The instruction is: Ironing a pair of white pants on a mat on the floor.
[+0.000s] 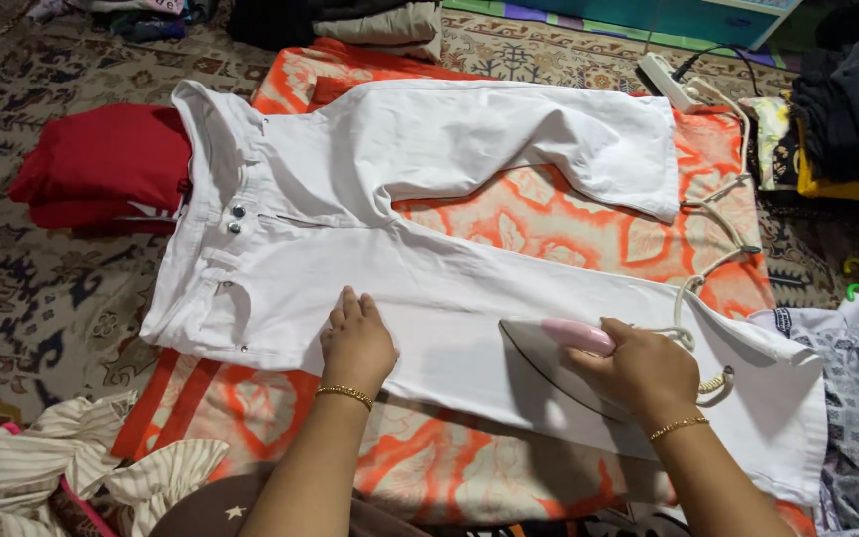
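At the centre of the frame the white trousers [429, 229] lie flat on an orange patterned cloth [549, 214], the left hand [355, 338] pressing open-fingered on the near leg while the right hand [638, 368] grips the pink-handled iron [559, 358] mid-leg, the far leg seemingly not yet reached.

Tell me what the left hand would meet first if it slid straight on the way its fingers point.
The left hand lies flat on the white trousers, fingers pointing up the picture. Straight on it would probably cross more white cloth toward the crotch, depth being unclear.
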